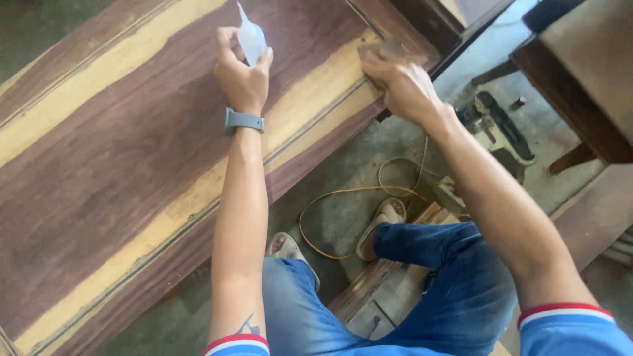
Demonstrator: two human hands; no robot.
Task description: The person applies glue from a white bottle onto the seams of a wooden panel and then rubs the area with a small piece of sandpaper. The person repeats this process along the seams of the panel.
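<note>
A large wooden panel with dark brown and yellow grain fills the left half of the head view. My left hand is over it, shut on a small translucent squeeze bottle with its nozzle pointing up and away. A grey band sits on that wrist. My right hand presses a small brown sanding pad flat on the panel near its right edge, fingers curled over it.
Below the panel's edge lies a concrete floor with a coiled yellow cord, a power tool and stacked wood pieces. My knees in blue jeans and sandalled feet are below. A wooden bench stands at right.
</note>
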